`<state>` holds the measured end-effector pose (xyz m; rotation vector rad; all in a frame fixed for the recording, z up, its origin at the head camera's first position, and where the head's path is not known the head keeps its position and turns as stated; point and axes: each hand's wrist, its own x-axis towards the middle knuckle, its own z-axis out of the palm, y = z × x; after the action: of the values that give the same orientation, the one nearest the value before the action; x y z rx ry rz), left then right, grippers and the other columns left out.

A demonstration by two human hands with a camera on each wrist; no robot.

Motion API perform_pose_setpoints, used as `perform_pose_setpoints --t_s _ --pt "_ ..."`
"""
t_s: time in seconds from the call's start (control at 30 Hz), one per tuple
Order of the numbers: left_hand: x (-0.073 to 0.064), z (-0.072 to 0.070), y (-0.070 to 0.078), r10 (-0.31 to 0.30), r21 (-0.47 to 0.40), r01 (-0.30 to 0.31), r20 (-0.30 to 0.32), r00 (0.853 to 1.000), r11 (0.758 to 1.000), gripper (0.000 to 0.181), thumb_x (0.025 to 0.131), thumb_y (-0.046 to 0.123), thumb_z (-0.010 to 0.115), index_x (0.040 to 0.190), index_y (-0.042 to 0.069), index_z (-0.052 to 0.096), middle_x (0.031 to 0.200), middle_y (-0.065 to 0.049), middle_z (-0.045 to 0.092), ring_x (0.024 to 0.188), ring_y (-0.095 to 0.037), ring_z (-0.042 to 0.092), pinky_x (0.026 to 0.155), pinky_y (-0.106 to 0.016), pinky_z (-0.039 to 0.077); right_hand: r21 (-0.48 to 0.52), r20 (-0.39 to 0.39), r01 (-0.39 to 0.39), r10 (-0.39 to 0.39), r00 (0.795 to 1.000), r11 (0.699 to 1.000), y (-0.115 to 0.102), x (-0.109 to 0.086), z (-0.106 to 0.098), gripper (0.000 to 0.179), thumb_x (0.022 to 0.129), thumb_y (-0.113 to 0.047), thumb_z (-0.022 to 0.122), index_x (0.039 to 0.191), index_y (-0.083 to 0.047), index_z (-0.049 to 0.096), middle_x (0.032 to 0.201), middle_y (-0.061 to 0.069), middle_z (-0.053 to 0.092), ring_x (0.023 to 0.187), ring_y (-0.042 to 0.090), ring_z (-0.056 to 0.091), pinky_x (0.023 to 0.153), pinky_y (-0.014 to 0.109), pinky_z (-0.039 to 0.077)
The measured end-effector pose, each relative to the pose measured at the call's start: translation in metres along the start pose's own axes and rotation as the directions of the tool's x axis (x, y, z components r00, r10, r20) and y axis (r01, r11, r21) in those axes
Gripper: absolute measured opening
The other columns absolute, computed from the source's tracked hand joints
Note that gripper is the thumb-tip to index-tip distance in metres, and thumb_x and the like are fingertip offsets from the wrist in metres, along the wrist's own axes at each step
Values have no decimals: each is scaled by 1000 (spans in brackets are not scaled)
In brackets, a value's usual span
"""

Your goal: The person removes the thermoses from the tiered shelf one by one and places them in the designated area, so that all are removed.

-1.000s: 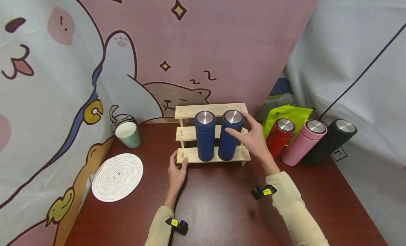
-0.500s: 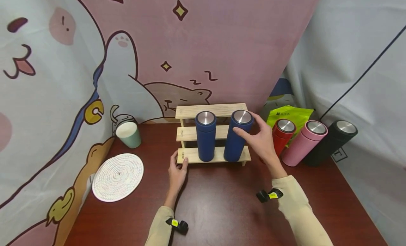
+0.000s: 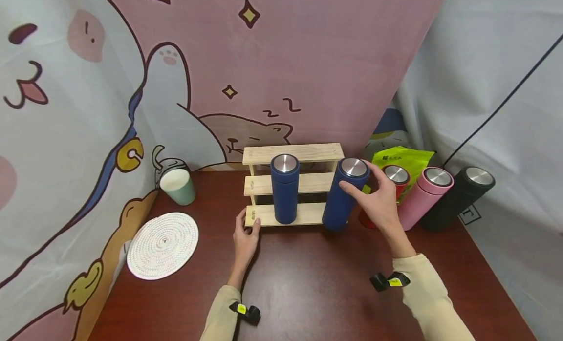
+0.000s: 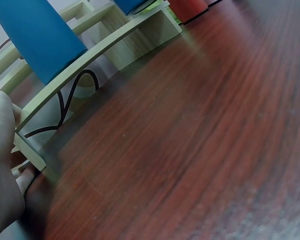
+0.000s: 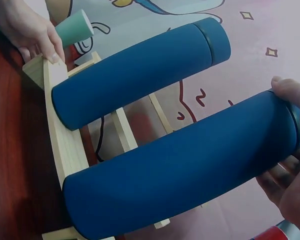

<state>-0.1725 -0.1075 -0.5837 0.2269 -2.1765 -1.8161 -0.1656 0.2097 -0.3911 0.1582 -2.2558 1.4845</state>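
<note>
My left hand (image 3: 245,239) grips the left end of the lowest step of a three-tier wooden display rack (image 3: 310,214), thumb on top. A blue thermos (image 3: 285,194) with a steel-topped lid stands upright on that step. Around the upper part of a second blue thermos (image 3: 340,202), my right hand (image 3: 379,200) has its thumb on the near side and its fingers on the far side. This thermos leans to the right, its base over the right end of the lowest step. In the right wrist view, the held blue thermos (image 5: 180,170) lies alongside the standing one.
To the right stand a red thermos (image 3: 398,177), partly hidden by my right hand, a pink thermos (image 3: 422,197) and a black one (image 3: 459,197). A lime-green bag (image 3: 406,155) is behind them. On the left are a pale green cup (image 3: 178,187) and a round woven mat (image 3: 162,245).
My right hand has carried the second blue thermos rightward along the lowest step to its right end, tilting it. The left hand stays on the rack.
</note>
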Motion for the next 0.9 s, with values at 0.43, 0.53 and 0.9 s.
perform_pose_setpoints --t_s 0.43,0.53,0.9 --pt "2 0 -3 6 2 -6 -2 1000 1000 57 98 17 68 150 15 45 144 -14 56 132 -28 55 102 -53 50 -24 -143 69 -72 987 997 6 -11 -19 62 76 -10 88 134 -15 66 117 -10 69 103 3 63 86 12 49" --pt "1 0 -2 7 -6 -7 2 1000 1000 56 98 17 68 150 15 45 143 -14 57 130 -28 56 102 -53 50 -24 -156 74 -77 985 997 7 -15 -26 62 75 -6 88 133 -13 66 116 -14 67 103 2 63 88 10 49" --pt "1 0 -2 16 18 -16 5 1000 1000 57 98 18 68 150 15 44 142 -15 58 130 -28 56 102 -53 50 -47 -176 27 -35 984 999 15 -30 -58 67 74 0 87 136 -12 64 119 -17 65 110 5 60 87 6 48"
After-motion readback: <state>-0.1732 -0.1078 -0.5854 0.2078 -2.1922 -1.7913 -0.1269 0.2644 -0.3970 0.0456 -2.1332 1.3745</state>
